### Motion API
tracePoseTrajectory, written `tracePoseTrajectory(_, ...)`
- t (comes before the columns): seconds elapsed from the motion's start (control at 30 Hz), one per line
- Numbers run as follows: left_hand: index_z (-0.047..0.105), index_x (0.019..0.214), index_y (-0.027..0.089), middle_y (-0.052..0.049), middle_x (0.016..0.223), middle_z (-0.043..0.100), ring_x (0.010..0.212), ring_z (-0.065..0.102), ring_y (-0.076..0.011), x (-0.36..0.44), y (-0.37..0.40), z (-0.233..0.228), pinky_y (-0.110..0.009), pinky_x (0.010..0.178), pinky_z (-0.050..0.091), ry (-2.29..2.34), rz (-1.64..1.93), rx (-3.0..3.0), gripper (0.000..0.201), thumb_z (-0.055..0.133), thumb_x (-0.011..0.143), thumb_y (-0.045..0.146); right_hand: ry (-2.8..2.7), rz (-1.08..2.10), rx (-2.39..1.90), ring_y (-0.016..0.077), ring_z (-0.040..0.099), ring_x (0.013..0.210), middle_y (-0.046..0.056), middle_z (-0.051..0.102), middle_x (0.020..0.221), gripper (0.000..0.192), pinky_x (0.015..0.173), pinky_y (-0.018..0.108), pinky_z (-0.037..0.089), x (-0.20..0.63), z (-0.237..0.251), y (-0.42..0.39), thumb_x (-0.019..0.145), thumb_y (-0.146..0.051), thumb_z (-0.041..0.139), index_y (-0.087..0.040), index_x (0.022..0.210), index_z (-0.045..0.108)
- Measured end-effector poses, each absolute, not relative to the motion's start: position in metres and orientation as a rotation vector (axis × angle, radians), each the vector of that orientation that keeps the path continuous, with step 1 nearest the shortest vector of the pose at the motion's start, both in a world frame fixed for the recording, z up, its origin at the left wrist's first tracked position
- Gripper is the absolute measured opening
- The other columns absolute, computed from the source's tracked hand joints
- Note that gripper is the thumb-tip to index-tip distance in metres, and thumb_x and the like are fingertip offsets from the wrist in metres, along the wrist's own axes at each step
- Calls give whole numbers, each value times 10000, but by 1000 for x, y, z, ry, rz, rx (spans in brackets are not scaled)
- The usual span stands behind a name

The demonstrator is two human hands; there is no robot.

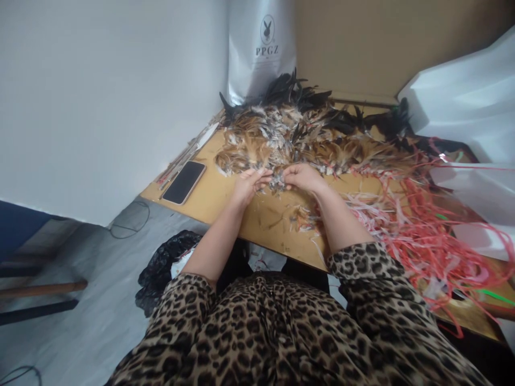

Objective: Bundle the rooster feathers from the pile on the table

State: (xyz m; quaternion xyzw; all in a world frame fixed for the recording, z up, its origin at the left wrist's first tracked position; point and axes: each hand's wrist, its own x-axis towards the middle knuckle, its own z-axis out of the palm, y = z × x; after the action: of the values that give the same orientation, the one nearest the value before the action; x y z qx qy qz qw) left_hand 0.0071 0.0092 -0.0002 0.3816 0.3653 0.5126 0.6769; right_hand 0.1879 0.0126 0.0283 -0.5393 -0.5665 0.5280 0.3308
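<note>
A large heap of brown, black and pale feathers covers the back of the wooden table. At its front edge, my left hand has its thumb and forefinger pinched on some feathers. My right hand faces it from the other side, its fingertips closed on the same small tuft of greyish feathers. The quill ends between the fingers are too small to make out. Just in front of my right forearm lies a small pile of feather scraps.
A phone lies at the table's left. Tangled pink and red plastic string spreads over the right side. A silvery bag stands behind the feathers, white sacking at the right. A black plastic bag is on the floor.
</note>
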Motion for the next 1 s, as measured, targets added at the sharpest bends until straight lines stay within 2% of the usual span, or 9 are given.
tracePoseTrajectory(0.23,650,835,92,-120,950,689,728,661,-103,7,9,-4,-145,572,462,846,1004,857,181,633,753,253,-1208,1480,-1234,32,377,351,-52,478,392,178,340,154,262,186,28,12,544,-199,744,-133,616,596)
tracePoseTrajectory(0.37,651,844,98,-107,914,696,700,656,-88,6,10,-3,-132,553,456,829,1015,813,168,634,752,238,-1102,1559,-1095,44,428,399,-14,569,504,274,354,165,285,181,29,11,486,-264,786,-133,598,573)
tracePoseTrajectory(0.47,653,830,98,-95,866,701,678,653,-87,7,10,-2,-130,536,451,803,1019,815,165,640,746,239,-1126,1503,-1119,51,439,402,-7,580,514,291,365,174,300,174,29,8,485,-292,788,-134,594,569)
tracePoseTrajectory(0.67,651,758,91,-73,753,693,615,638,-84,10,7,-5,-146,520,442,788,1014,898,185,677,708,267,-1188,1341,-1171,40,350,361,-64,459,400,264,375,185,243,160,23,5,547,-321,739,-152,598,543)
tracePoseTrajectory(1.0,632,693,91,-43,657,656,550,582,-62,13,5,-2,-186,559,432,875,1024,913,158,692,684,237,-1237,1236,-1240,48,357,401,-63,469,444,295,411,197,253,157,21,5,530,-371,719,-160,606,528)
